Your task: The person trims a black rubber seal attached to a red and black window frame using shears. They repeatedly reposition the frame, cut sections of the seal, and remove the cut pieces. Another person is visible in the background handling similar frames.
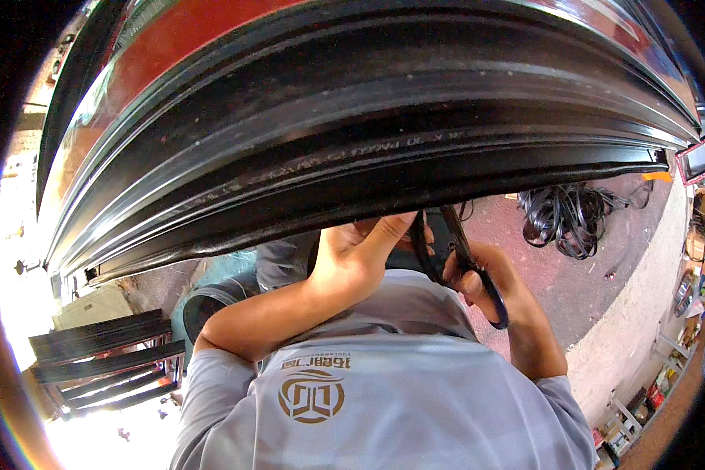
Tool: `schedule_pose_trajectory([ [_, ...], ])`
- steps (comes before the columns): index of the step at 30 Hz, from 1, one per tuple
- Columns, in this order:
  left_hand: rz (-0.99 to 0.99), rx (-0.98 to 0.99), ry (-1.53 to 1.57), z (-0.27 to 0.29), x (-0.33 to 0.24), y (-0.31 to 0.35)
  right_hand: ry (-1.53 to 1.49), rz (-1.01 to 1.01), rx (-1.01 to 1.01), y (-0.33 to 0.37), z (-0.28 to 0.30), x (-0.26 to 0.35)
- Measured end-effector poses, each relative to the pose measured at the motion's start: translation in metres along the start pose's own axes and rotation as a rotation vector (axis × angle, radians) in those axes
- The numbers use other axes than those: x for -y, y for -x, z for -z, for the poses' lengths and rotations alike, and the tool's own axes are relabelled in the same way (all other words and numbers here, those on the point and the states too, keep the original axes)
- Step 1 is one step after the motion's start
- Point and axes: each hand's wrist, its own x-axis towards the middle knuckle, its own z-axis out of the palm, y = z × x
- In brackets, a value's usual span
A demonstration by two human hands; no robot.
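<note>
Two bare hands work close together beneath the near edge of a long black frame profile (399, 102), which spans the view from side to side above the person's grey shirt (454, 399). The left arm is bent at the elbow, its forearm slanting up and inward from the lower left. The left hand (356, 251) sits just under the edge, with its thumb stretched up and toward the right; the other fingers are mostly hidden, so whether they grip anything cannot be made out. Just beside the thumb, a narrow dark piece (421, 239) hangs down between the hands; whether it is a loose strip or part of the tool is unclear.

On the other side, the right forearm rises steeply and leans inward, with the wrist turned toward the middle. The right hand (489, 266) has its fingers curled around black scissors (464, 249), whose handle loop shows below the hand while the long upper part points up to the profile's underside. The scissors thus lie between the two hands, tilted with the tip toward the upper left.

Beyond the right hand, a tangled heap of black strips (565, 221) lies on the reddish floor (603, 290). Dark bars (106, 364) stand at the lower left.
</note>
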Motion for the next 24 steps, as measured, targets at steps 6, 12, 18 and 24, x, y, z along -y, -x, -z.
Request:
schedule_pose_trajectory([
  [6, -0.01, 0.061, -0.024, 0.005, 0.002, -0.002, -0.004, 0.006, -0.09, 0.002, -0.006, 0.004],
  [12, -0.022, 0.051, 0.006, 0.003, -0.001, -0.001, -0.055, 0.016, -0.142, 0.005, -0.01, -0.006],
  [18, -0.051, 0.066, -0.016, 0.005, -0.001, -0.001, -0.14, 0.053, -0.175, 0.006, -0.011, -0.012],
  [24, -0.049, 0.049, -0.03, 0.003, -0.002, -0.001, -0.147, 0.03, -0.153, 0.009, -0.012, -0.004],
])
